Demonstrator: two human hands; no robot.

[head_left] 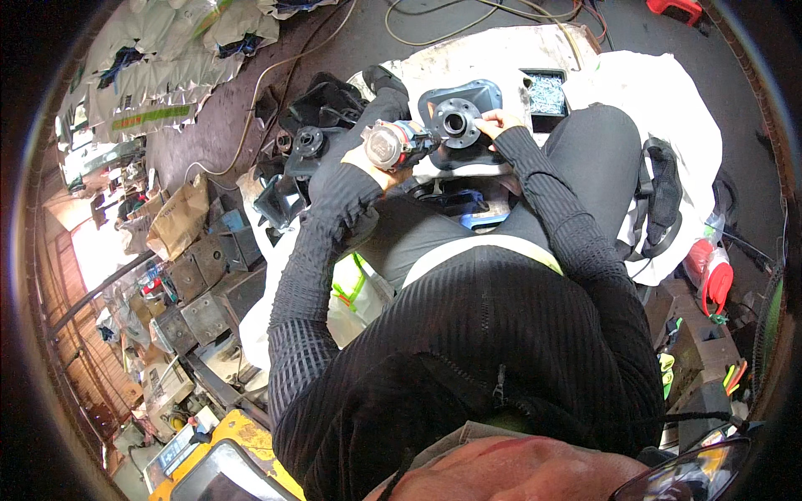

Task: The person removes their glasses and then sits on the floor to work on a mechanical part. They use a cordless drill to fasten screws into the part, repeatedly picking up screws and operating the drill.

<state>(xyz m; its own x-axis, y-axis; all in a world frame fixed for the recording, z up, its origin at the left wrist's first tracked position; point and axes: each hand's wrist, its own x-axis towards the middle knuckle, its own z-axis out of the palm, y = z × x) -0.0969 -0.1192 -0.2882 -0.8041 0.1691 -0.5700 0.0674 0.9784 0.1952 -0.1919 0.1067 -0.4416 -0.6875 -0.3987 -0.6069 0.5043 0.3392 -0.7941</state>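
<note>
My left hand [368, 160] grips a cordless power driver [399, 143] with a dark body and a pale round end. Its nose points right at a round metal flange with bolt holes [455, 123]. That flange sits on a dark blue-grey metal housing [469, 93] resting over my knees. My right hand [494, 122] rests on the right edge of the flange, fingers curled on it. Both arms wear black ribbed sleeves. What lies under the housing is hidden by my legs.
A white sheet [660, 83] covers the ground to the right. A dark tray of small metal screws [547, 92] lies beside the housing. More black machine parts [305, 142] lie to the left, metal blocks [209, 292] lower left, a red-and-white bottle [714, 275] at right, cables at top.
</note>
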